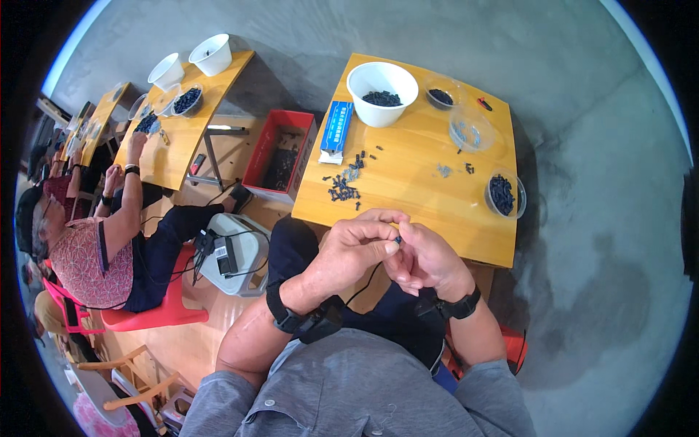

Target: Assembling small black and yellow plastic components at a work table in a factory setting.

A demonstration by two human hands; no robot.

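My left hand (351,251) and my right hand (431,261) meet just in front of the table's near edge. Between their fingertips is a small dark plastic part (397,239), mostly covered by the fingers. The left thumb and forefinger pinch it. My right thumb and fingers close in on its other side, also touching it. Beyond my hands on the yellow wooden table (408,193) lies a loose pile of small black plastic parts (344,191), with small grey pieces (352,175) among it. More grey pieces (444,170) lie farther right.
A white bucket (382,115), a blue box (336,131) and clear tubs (472,130) stand on the table, one tub holding black parts (502,195). At left are a red bin (255,175), a grey stool (237,262) and a seated co-worker (95,255) at another table.
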